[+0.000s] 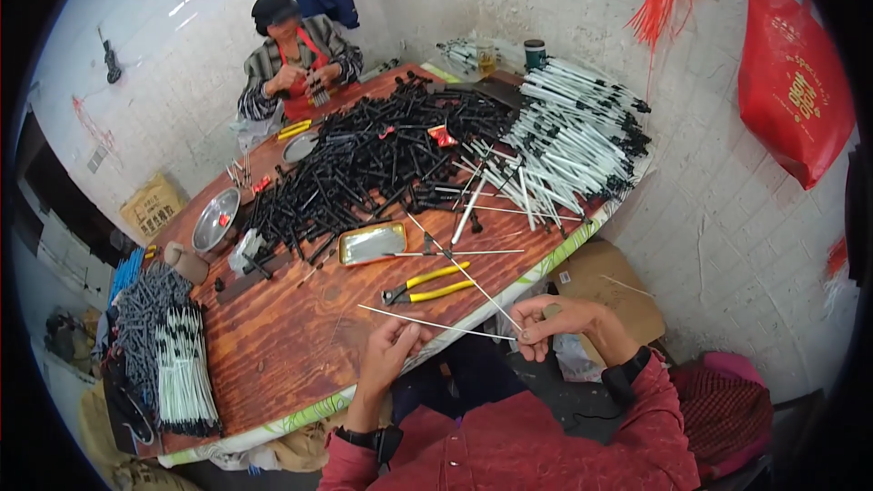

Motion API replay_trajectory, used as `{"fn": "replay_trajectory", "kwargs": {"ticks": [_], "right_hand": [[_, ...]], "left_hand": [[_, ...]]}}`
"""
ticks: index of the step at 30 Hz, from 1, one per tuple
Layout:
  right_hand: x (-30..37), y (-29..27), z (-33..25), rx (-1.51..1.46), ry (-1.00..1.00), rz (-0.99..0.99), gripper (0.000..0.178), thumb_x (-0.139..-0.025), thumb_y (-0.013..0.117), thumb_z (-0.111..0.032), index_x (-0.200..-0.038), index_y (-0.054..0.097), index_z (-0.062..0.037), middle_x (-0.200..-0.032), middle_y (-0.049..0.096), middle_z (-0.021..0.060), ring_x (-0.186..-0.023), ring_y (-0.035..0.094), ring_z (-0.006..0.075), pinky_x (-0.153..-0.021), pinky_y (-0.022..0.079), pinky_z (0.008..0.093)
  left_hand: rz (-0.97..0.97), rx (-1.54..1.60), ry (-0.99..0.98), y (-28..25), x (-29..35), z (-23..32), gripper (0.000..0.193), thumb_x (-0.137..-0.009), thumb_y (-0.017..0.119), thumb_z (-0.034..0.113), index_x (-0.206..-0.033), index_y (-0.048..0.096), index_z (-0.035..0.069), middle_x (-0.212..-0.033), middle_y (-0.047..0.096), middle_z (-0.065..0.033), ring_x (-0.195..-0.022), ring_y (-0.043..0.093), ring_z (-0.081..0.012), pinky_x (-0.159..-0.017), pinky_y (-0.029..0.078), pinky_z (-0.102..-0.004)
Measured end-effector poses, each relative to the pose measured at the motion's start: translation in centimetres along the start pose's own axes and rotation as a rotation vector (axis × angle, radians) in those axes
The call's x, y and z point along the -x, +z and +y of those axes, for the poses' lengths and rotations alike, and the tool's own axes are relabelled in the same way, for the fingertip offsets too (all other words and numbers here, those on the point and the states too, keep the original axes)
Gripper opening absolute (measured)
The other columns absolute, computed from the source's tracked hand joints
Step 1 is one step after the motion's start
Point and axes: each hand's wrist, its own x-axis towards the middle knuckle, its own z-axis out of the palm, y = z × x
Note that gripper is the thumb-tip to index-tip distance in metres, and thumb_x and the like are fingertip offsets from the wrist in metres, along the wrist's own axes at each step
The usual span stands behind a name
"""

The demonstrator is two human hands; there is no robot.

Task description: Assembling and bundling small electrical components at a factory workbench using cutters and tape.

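My left hand (pixel 394 352) is above the table's near edge. Its fingers are pinched at a thin white rod (pixel 464 329), which extends past them on both sides. The rod's right end reaches my right hand (pixel 552 323). That hand is also closed round a second thin rod (pixel 479 285), which slants up and left over the table; a small dark piece sits partway along it. Pliers with yellow handles (pixel 441 286) lie just beyond my hands. Behind them are a shallow rectangular tin (pixel 372 243) and another thin rod (pixel 491 252) lying flat.
Black tubular parts (pixel 364 145) are heaped mid-table, with white rods with black ends (pixel 573 132) piled right. Bundled white rods (pixel 184 368) and grey parts (pixel 145 323) lie left, near a metal bowl (pixel 216 220). Across the table, a person (pixel 296 64) handles small parts. A cardboard box (pixel 609 286) stands right.
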Motion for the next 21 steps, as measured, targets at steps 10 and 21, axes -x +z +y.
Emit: {"fn": "replay_trajectory", "kwargs": {"ticks": [10, 21], "right_hand": [[-4.4, 1.7, 2.5, 0.051, -0.013, 0.001, 0.022, -0.096, 0.065, -0.027, -0.098, 0.057, -0.0056, -0.087, 0.069, 0.0064, -0.076, 0.067, 0.0135, -0.066, 0.053, 0.0259], [-6.7, 3.5, 3.1, 0.122, -0.09, 0.185, 0.02, -0.096, 0.065, -0.023, -0.098, 0.058, -0.0048, -0.086, 0.068, 0.0057, -0.075, 0.065, 0.0103, -0.067, 0.052, 0.0244]], "left_hand": [[-0.067, 0.162, -0.003, 0.1, 0.7, 0.9, 0.038, -0.1, 0.058, 0.016, -0.133, 0.051, 0.001, -0.105, 0.068, -0.0099, -0.085, 0.061, -0.0095, -0.075, 0.05, -0.0235], [-0.001, 0.36, 0.092, 0.5, 1.1, 2.7, 0.064, -0.095, 0.064, 0.019, -0.149, 0.033, 0.004, -0.126, 0.059, -0.0136, -0.103, 0.061, -0.0136, -0.085, 0.052, -0.0267]]}}
